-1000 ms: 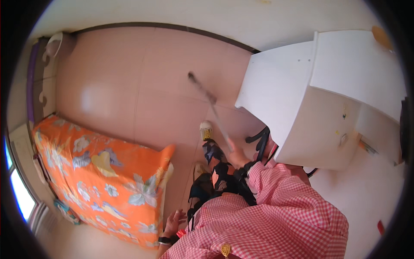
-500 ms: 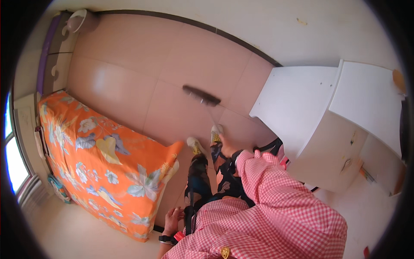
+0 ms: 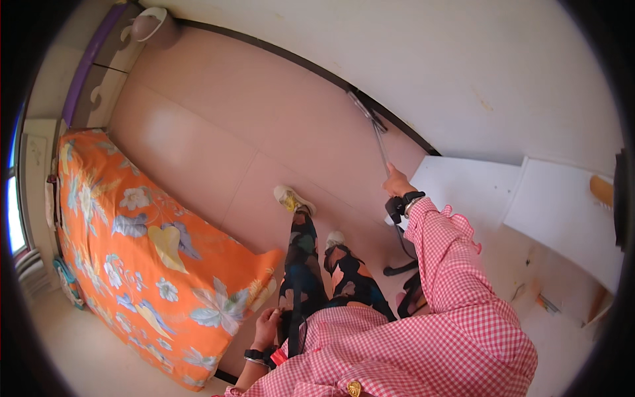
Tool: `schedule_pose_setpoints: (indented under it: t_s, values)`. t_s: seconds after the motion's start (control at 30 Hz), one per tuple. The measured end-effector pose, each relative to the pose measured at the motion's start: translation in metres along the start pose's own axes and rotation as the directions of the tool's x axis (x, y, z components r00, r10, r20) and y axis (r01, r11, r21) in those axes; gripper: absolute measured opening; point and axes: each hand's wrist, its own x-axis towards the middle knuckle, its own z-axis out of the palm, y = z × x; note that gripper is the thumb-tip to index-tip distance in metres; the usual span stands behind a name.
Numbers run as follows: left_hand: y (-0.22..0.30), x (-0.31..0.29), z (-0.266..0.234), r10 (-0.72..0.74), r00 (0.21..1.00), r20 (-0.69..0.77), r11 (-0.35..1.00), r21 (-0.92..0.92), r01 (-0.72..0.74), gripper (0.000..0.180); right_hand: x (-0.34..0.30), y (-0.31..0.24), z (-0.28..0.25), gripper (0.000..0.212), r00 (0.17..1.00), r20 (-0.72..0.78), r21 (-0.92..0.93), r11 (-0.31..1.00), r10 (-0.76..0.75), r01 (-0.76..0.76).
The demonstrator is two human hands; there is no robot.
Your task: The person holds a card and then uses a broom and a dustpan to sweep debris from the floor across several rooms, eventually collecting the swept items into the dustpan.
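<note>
My right hand is closed around the thin grey handle of a broom, arm stretched forward and to the right. The broom's head lies on the floor against the dark skirting at the foot of the wall. My left hand hangs low beside my left thigh, fingers curled, with nothing visible in it. Next to it a black strap runs down, and a small red thing shows near the wrist.
A bed with an orange flowered cover stands at the left. A pinkish bin sits in the far left corner. White furniture is at the right, with a black-legged object beside it. Pink tiles cover the floor.
My right hand has swung the broom forward and right, from mid-floor to the wall skirting. My feet have stepped, the left one now ahead. My left hand stays by the thigh.
</note>
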Motion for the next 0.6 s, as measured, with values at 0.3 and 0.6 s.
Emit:
schedule_pose_setpoints:
  t_s: [0.3,0.6]
  values:
    - [0.073,0.029,-0.014,-0.009,0.999,0.034,1.000,0.001,0.009,0.025,-0.038,-0.041,0.151,0.070,0.976,0.111,-0.034,0.980,-0.189,0.194]
    - [0.119,0.054,-0.024,-0.015,0.998,0.064,0.983,-0.181,0.027,0.024,0.033,-0.131,-0.006,0.055,0.962,0.264,-0.063,0.996,0.075,-0.061]
